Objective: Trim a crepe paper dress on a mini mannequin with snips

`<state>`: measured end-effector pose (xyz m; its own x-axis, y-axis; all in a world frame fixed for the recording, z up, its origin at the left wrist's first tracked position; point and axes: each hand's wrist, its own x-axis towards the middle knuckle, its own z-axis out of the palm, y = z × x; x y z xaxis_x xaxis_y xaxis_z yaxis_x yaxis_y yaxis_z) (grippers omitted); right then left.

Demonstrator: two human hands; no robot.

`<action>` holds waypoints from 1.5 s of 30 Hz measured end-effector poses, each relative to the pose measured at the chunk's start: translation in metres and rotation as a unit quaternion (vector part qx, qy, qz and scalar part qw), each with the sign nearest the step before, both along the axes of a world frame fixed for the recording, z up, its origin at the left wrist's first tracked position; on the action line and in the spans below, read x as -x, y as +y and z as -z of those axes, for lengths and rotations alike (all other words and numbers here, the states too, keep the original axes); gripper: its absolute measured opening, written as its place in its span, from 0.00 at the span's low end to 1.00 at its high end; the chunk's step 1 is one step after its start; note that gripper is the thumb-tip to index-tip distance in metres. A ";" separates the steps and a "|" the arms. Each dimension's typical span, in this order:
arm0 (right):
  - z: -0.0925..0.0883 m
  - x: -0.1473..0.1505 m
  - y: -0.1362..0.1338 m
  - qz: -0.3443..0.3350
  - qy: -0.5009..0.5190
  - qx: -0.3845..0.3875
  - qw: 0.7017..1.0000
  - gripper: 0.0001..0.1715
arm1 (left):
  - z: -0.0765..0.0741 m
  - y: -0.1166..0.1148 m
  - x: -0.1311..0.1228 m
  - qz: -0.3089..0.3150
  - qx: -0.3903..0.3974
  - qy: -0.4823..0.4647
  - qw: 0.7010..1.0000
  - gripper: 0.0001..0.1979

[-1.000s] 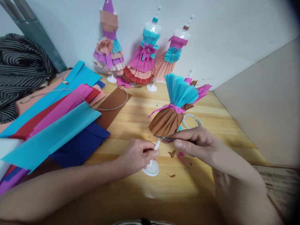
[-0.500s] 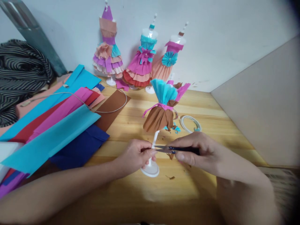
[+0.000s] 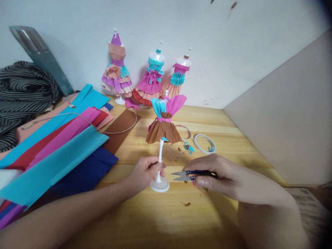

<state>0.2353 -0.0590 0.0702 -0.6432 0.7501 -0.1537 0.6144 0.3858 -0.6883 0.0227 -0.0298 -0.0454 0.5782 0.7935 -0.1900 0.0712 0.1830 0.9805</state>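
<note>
The miniature dress form [image 3: 163,129] is upright at the middle of the wooden worktop [image 3: 145,214], wearing a brown pleated paper skirt [image 3: 154,136] and a pink waist tie [image 3: 164,120]. The grip of the left hand [image 3: 145,173] is closed around its white pole [image 3: 160,152], above the round base [image 3: 159,186]. The grip of the right hand [image 3: 223,176] holds thread snips [image 3: 191,172], whose blades are apart and do not touch the pole. Near the right hand lies a tape roll [image 3: 196,143]. Farther left are coloured paper sheets [image 3: 57,162]; behind, three other dressed forms [image 3: 116,77] stand near the wall [image 3: 220,69].
</note>
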 end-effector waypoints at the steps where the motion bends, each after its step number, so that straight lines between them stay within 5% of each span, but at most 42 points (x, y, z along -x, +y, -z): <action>1: 0.000 -0.001 0.000 0.005 -0.002 -0.006 1.000 0.23 | 0.000 0.001 0.000 -0.001 -0.007 0.001 1.000 0.17; 6: 0.006 -0.001 0.001 0.049 0.039 -0.028 0.998 0.21 | 0.002 0.005 0.002 -0.011 -0.036 0.006 0.999 0.16; 12: 0.024 0.010 0.008 0.182 0.125 -0.125 0.967 0.22 | 0.000 0.007 0.003 -0.017 -0.040 -0.012 0.999 0.16; 19: 0.028 0.013 0.015 0.111 0.085 -0.096 0.986 0.23 | -0.002 0.006 0.004 -0.008 -0.032 -0.019 0.999 0.17; 25: 0.026 0.007 0.016 0.139 0.095 -0.148 0.975 0.22 | -0.002 0.005 0.005 0.001 -0.024 -0.027 0.999 0.19; 31: 0.029 0.006 0.017 0.039 0.066 -0.137 0.988 0.17 | -0.003 0.006 0.006 0.015 -0.032 -0.049 0.998 0.22; 35: 0.026 0.009 0.008 0.094 0.129 -0.294 0.942 0.13 | -0.005 0.002 0.005 0.014 0.024 -0.080 0.996 0.25; 39: 0.034 0.017 0.004 0.159 0.085 -0.459 0.870 0.22 | -0.010 -0.010 0.003 0.006 0.105 -0.144 0.984 0.25; 45: 0.051 0.024 0.012 0.150 0.053 -0.523 0.838 0.25 | -0.018 -0.018 -0.001 -0.005 0.160 -0.188 0.969 0.23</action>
<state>0.2116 -0.0468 0.0196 -0.3707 0.5693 0.7338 0.7481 0.6512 -0.1273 0.0235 -0.0480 -0.0277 0.6469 0.7347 -0.2044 -0.2835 0.4805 0.8299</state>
